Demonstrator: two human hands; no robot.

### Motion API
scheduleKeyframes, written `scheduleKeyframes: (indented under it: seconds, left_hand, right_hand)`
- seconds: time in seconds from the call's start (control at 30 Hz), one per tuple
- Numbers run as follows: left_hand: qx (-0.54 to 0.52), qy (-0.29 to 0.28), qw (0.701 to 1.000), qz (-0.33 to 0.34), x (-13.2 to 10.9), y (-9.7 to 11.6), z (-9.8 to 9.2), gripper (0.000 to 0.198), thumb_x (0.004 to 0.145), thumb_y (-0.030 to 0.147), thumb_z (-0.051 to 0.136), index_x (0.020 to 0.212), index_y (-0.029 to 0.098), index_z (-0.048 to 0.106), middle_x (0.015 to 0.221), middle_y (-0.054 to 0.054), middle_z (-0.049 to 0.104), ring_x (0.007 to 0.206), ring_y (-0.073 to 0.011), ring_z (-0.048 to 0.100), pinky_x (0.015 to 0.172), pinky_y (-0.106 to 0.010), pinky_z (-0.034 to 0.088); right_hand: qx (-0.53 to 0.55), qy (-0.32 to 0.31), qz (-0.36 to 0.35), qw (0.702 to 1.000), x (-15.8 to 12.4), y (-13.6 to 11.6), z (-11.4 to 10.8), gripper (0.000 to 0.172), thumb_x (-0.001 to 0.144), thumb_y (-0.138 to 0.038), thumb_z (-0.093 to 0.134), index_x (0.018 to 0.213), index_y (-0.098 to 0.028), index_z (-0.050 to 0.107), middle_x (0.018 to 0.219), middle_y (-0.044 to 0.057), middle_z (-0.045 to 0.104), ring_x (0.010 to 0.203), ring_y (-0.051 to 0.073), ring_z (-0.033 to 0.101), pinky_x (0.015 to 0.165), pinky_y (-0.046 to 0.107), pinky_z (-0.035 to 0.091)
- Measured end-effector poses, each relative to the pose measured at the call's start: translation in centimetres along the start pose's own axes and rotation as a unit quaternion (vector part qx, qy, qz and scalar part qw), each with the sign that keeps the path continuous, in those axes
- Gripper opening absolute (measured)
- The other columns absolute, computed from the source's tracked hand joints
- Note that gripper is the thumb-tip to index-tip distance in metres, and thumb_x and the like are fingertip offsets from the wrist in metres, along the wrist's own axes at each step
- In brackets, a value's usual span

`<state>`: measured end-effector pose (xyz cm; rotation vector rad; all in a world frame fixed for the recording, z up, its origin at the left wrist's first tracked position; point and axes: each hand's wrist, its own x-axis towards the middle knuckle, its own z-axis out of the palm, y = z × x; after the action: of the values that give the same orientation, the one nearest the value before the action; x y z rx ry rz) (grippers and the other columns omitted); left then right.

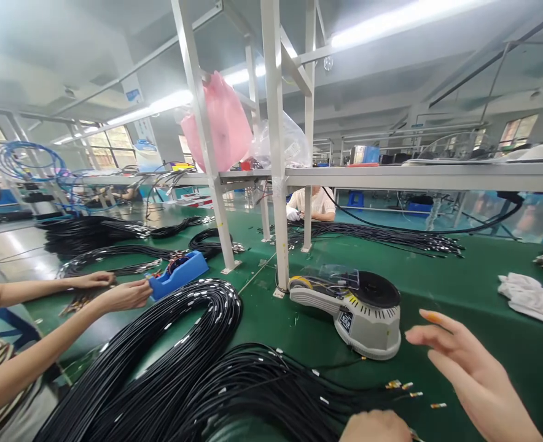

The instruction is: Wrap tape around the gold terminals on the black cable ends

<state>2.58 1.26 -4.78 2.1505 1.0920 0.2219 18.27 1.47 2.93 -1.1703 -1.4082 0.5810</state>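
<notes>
My right hand hovers open above the green table, fingers stretched toward the grey automatic tape dispenser. At the bottom edge, only the knuckles of my left hand show. It is curled closed beside a bundle of black cables; what it holds is hidden. The cables' metal-tipped ends lie just left of my right hand. A larger coil of black cables sweeps across the table to the left.
A co-worker in a striped shirt at the left has both hands at a blue tape holder. Another person sits across the table. White frame posts stand mid-table. White gloves lie at the right, and more cable bundles lie behind.
</notes>
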Motion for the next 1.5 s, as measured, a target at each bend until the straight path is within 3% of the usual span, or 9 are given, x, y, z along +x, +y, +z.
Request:
scheduleKeyframes:
  seconds: [0.1, 0.27, 0.57, 0.83, 0.93, 1.03, 1.13, 1.27, 1.5]
  left_hand:
    - [-0.272, 0.144, 0.951, 0.029, -1.7, 0.4, -2.6, 0.005, 0.064, 0.020, 0.048, 0.059, 0.017, 0.048, 0.059, 0.001, 0.052, 0.059, -0.0130, 0.050, 0.056, -0.025, 0.039]
    - [-0.624, 0.119, 0.773, -0.005, -3.4, 0.5, -5.4, 0.011, 0.065, 0.023, 0.047, 0.062, 0.019, 0.036, 0.050, 0.006, 0.041, 0.038, -0.0040, 0.026, 0.036, -0.018, 0.010]
    - [-0.533, 0.112, 0.838, 0.012, -4.0, 1.3, -4.4, 0.011, 0.073, 0.025, 0.050, 0.068, 0.015, 0.049, 0.053, 0.003, 0.048, 0.041, -0.0051, 0.038, 0.037, -0.017, 0.026]
    - [-0.547, 0.199, 0.812, 0.038, -3.4, 1.5, -3.6, 0.011, 0.075, 0.024, 0.051, 0.082, 0.015, 0.051, 0.055, 0.003, 0.051, 0.042, -0.0065, 0.043, 0.035, -0.016, 0.030]
    - [-0.551, 0.226, 0.803, 0.034, -3.5, 1.2, -4.0, 0.011, 0.075, 0.025, 0.052, 0.081, 0.015, 0.051, 0.056, 0.004, 0.050, 0.039, -0.0056, 0.039, 0.032, -0.016, 0.027]
    - [-0.520, 0.263, 0.812, 0.007, -3.6, 0.9, -4.6, 0.010, 0.075, 0.025, 0.052, 0.077, 0.015, 0.050, 0.053, 0.006, 0.046, 0.037, -0.0034, 0.032, 0.032, -0.015, 0.021]
    - [-0.483, 0.286, 0.828, -0.006, -3.7, 0.8, -4.7, 0.008, 0.075, 0.023, 0.051, 0.073, 0.015, 0.050, 0.053, 0.006, 0.044, 0.039, -0.0032, 0.032, 0.034, -0.015, 0.022]
    - [-0.478, 0.252, 0.841, -0.002, -3.7, 1.1, -4.4, 0.006, 0.073, 0.021, 0.050, 0.071, 0.016, 0.050, 0.051, 0.005, 0.045, 0.038, -0.0036, 0.032, 0.035, -0.016, 0.020]
    - [-0.656, 0.047, 0.753, 0.004, -3.8, 1.0, -4.8, 0.022, 0.074, 0.031, 0.045, 0.059, 0.016, 0.046, 0.043, 0.009, 0.024, 0.038, -0.0040, 0.015, 0.036, -0.019, 0.004]
  right_hand:
    - [0.066, 0.011, 0.019, 0.998, -0.6, 0.1, 0.3, 0.034, 0.075, -0.035, 0.056, 0.108, -0.027, 0.051, 0.083, 0.006, 0.067, 0.083, 0.027, 0.062, 0.074, 0.036, 0.052]
    - [0.124, -0.043, 0.047, 0.990, -1.4, -0.6, 2.7, 0.027, 0.080, -0.035, 0.054, 0.104, -0.023, 0.051, 0.081, 0.005, 0.064, 0.075, 0.021, 0.061, 0.073, 0.034, 0.050]
    - [0.161, -0.114, 0.069, 0.978, -2.3, -1.4, 4.8, 0.027, 0.080, -0.029, 0.056, 0.103, -0.021, 0.046, 0.072, 0.002, 0.062, 0.066, 0.017, 0.057, 0.064, 0.031, 0.048]
    - [0.140, -0.126, 0.063, 0.980, -2.1, -1.3, 4.6, 0.031, 0.082, -0.028, 0.054, 0.110, -0.022, 0.041, 0.078, 0.002, 0.064, 0.079, 0.019, 0.058, 0.075, 0.033, 0.045]
    - [0.077, -0.132, 0.034, 0.988, -2.0, -1.7, 4.1, 0.013, 0.086, -0.032, 0.047, 0.086, -0.020, 0.052, 0.073, 0.002, 0.058, 0.074, 0.018, 0.055, 0.071, 0.031, 0.044]
    - [0.031, -0.209, 0.017, 0.977, -2.2, -1.6, 4.2, 0.029, 0.089, -0.033, 0.040, 0.066, -0.019, 0.049, 0.066, 0.001, 0.052, 0.065, 0.016, 0.051, 0.064, 0.028, 0.042]
    - [0.074, -0.202, 0.025, 0.976, -2.5, -1.3, 5.0, 0.013, 0.086, -0.033, 0.047, 0.083, -0.020, 0.050, 0.075, 0.001, 0.053, 0.071, 0.016, 0.052, 0.067, 0.028, 0.045]
    - [0.139, -0.153, 0.038, 0.978, -2.7, -0.9, 5.9, 0.014, 0.082, -0.029, 0.055, 0.091, -0.023, 0.046, 0.080, 0.000, 0.054, 0.075, 0.015, 0.054, 0.069, 0.027, 0.047]
    - [0.121, -0.119, 0.042, 0.985, -3.1, -0.7, 5.7, 0.021, 0.079, -0.027, 0.060, 0.092, -0.023, 0.045, 0.076, 0.002, 0.066, 0.071, 0.017, 0.061, 0.067, 0.028, 0.048]
